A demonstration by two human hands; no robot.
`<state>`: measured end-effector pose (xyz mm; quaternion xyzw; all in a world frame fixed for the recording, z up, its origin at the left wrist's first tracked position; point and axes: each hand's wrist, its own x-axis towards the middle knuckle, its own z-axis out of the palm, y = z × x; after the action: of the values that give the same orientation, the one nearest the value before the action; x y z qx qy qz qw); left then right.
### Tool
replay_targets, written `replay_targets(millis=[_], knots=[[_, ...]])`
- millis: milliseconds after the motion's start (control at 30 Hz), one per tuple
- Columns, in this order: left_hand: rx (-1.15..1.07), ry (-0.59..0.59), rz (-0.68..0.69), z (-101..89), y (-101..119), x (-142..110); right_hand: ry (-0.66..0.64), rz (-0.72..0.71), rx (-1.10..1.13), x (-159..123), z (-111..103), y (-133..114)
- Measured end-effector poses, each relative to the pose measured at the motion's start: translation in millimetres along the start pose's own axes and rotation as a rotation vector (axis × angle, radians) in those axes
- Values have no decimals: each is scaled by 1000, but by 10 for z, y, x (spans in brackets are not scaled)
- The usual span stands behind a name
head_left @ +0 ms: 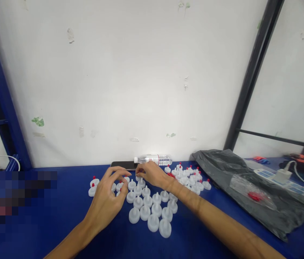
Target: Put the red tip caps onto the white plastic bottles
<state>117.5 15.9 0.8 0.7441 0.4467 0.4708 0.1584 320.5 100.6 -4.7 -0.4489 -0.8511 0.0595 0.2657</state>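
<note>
Translucent white bottle caps with pointed spouts stand in a loose group on the blue tabletop; a bare-spouted nozzle cap is near the front. My right hand reaches to the back of the group. Its fingertips pinch the spout of a white nozzle cap, mostly covered by the fingers. My left hand hovers at the left side, thumb and fingers curved apart, holding nothing visible. Caps with small red tips, such as a red-tipped nozzle cap, stand left of and behind this hand, some partly hidden.
More red-tipped caps cluster at the right, beside loose red tips. A water bottle and a dark phone lie by the wall. A grey plastic bag bears a clear bag with red pieces.
</note>
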Motion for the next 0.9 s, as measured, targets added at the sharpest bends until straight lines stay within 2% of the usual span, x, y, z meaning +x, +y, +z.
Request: replay_targets(millis=[100,233,367,433,500,633,800,900], knots=[[15,57,-27,-12,-34,11,21,-1,35,33,-28,18],[30,68,-20,-12,-41,25,152,22,151,-94,-165,-35],[-65,-84,-42,28,-17,5,349,70,534,-358,-218,-277],[-146,-178,-81,54,-18,-14,403,96,614,-466,-206,-428],[-195,-222,-98,68,-27,-25,430,125,628,-528,-194,-552],[-154,-190,-119,52,-23,-17,452,168,661,-551,-195,-651],[-120,-85,-17,38,5,-13,463,165,654,-554,-178,-596],[-172,-106,-97,33,4,-15,476,182,647,-562,-166,-547]])
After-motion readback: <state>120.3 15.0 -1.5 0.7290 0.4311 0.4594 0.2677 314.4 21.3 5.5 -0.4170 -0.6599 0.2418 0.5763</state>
